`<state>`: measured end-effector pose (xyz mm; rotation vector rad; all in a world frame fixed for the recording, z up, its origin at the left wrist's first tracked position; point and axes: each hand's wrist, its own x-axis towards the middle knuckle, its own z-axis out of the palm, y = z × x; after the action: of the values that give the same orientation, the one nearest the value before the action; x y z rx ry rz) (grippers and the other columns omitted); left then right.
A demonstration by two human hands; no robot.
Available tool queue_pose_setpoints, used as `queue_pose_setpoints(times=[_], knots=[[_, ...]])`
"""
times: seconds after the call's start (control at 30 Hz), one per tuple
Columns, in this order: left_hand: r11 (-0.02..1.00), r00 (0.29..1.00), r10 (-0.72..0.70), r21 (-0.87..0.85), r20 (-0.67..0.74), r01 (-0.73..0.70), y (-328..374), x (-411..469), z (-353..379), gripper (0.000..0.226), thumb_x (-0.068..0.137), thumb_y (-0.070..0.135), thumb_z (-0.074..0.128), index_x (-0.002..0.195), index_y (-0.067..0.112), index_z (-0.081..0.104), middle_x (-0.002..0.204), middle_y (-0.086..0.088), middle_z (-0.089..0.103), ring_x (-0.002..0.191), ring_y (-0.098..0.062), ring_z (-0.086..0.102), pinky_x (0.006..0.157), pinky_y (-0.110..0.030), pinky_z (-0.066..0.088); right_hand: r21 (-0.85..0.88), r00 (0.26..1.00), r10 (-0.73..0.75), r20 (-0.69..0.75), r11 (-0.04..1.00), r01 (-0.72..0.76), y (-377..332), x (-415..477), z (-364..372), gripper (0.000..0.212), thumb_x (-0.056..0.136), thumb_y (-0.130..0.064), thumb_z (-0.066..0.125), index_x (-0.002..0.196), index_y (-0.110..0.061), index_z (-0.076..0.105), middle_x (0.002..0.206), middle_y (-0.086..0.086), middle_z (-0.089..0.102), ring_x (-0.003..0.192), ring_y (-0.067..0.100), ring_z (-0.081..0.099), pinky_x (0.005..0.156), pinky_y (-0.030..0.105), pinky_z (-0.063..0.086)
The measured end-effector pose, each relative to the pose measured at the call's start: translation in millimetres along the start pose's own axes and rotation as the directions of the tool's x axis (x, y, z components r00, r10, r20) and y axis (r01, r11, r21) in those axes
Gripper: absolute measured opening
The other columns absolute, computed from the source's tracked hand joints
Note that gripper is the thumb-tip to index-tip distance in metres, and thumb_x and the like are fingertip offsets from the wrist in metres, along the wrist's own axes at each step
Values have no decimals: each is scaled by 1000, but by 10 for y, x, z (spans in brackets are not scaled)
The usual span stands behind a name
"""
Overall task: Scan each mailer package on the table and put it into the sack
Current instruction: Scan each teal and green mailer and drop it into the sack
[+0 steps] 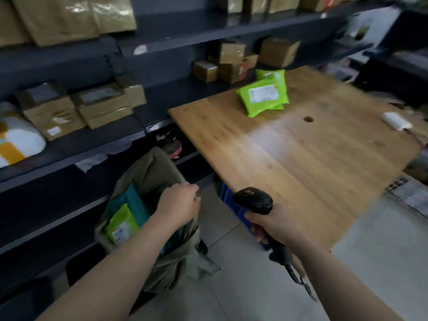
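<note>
Head: right hand (275, 225) grips black scanner (253, 200); left hand (179, 203) at floppy sack (152, 172), grip unclear

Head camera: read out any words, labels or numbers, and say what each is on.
Nothing can be read.
Label on the top mailer on the table: blurred.
Label on the lime mailer in the sack: blurred.
Mark on the scanner: too small.
Sticker on the shelf box: blurred.
</note>
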<state>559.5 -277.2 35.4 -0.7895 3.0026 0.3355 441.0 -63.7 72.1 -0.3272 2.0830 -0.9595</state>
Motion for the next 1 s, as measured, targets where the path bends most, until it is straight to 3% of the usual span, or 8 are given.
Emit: queue_pose_setpoints(times=[0.2, 0.47, 0.63, 0.87, 1.0], knots=[[973, 976, 212, 101, -42, -207, 1383, 318, -79, 29, 98, 33, 41, 108, 17, 62, 105, 1, 61, 98, -22, 58, 77, -34, 48, -9, 991, -30, -128, 1000, 29, 483, -264, -1173, 15, 88, -24, 70, 97, -14, 65, 72, 6, 71, 51, 15, 64, 52, 27, 53], [978, 978, 185, 117, -94, -174, 2717, 698, 39, 34, 98, 38, 42, 121, 20, 61, 121, 0, 62, 105, -20, 58, 85, -36, 50, -84, 977, -93, -190, 993, 78, 790, -141, -2562, 13, 87, -26, 69, 90, -15, 65, 70, 3, 71, 49, 12, 64, 51, 26, 50], [974, 981, 159, 179, -108, -138, 3074, 1039, 7, 33, 96, 37, 45, 121, 21, 60, 114, -2, 65, 104, -24, 60, 84, -35, 50, -109, 971, -142, -195, 987, 122, 667, 204, -3108, 14, 86, -27, 70, 95, -16, 65, 71, 3, 72, 51, 13, 66, 49, 25, 49], [983, 991, 69, 176, -111, -49, 3129, 2055, 67, 25, 91, 36, 44, 102, 21, 61, 109, -3, 66, 104, -28, 61, 78, -35, 48, -128, 956, -224, -189, 971, 202, 81, 1102, -3736, 13, 86, -27, 68, 91, -14, 66, 75, 5, 73, 54, 15, 67, 51, 27, 50], [989, 993, -15, 147, -118, 32, 3037, 2706, 16, 28, 92, 39, 48, 109, 21, 62, 112, -3, 65, 107, -27, 61, 80, -35, 48, -109, 953, -251, -171, 966, 235, -340, 1742, -4003, 11, 86, -26, 67, 88, -16, 64, 78, 7, 73, 55, 17, 67, 53, 29, 50]])
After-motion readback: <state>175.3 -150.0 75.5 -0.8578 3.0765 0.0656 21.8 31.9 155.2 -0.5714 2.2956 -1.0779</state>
